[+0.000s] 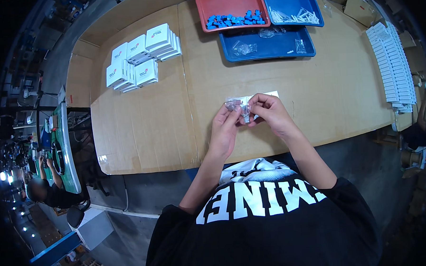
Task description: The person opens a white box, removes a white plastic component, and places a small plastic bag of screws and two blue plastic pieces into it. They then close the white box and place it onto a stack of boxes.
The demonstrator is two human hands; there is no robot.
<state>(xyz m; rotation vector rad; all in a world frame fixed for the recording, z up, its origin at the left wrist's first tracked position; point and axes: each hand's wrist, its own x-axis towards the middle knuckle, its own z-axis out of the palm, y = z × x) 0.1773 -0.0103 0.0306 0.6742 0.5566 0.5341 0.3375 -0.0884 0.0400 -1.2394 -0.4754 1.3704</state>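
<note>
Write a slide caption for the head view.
Left hand and right hand hold clear plastic packaging over a brown tabletop.

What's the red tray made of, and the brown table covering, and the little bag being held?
Red tray: probably plastic, smooth with a soft shine and rounded corners.
Brown table covering: looks like cardboard, mostly matte, tan with a seam.
Little bag: likely thin plastic film, see-through and glinting.

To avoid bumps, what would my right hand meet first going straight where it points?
Your right hand would likely meet the clear plastic bag first, then your left hand; exact depth is unclear.
</note>
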